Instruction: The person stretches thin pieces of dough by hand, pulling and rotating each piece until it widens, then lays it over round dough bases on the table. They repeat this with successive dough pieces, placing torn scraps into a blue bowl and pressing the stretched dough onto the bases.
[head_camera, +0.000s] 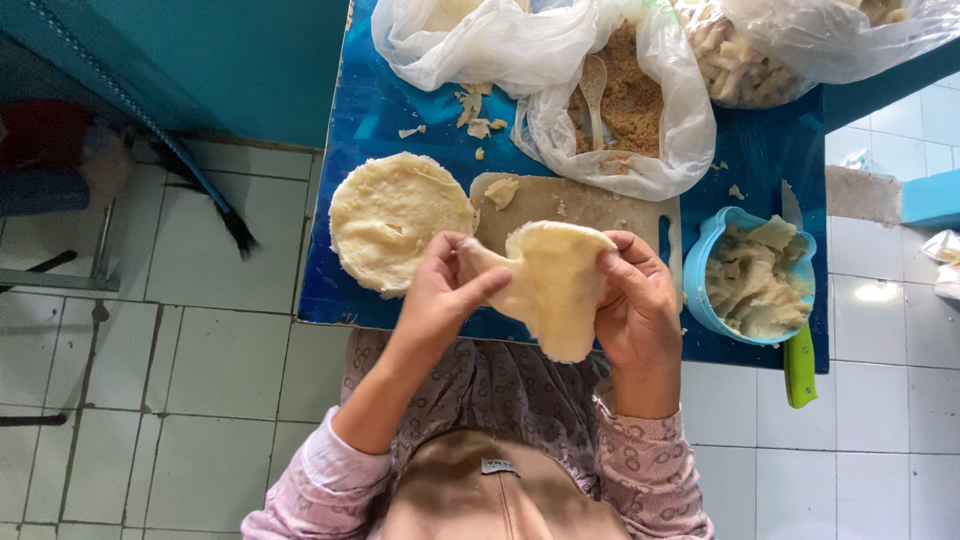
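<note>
Nearest of all, both hands hold up one thin sheet of pale dough (552, 290) in front of the cutting board (580, 205). Left hand (440, 300) pinches the sheet's left edge between thumb and fingers; right hand (635, 305) grips the right edge, fingers curled behind it. The sheet hangs loose between them, its lower end drooping past the edge of the blue table (375, 110). Just left of the board sits a round stack of the same dough sheets (398, 220). Right of the board stands a blue bowl (705, 300) of pale scraps, with a green-handled knife (798, 362) at its far side. Beyond the board lie plastic bags (560, 90), one open on brown crumbs with a spoon (593, 85) in it.
</note>
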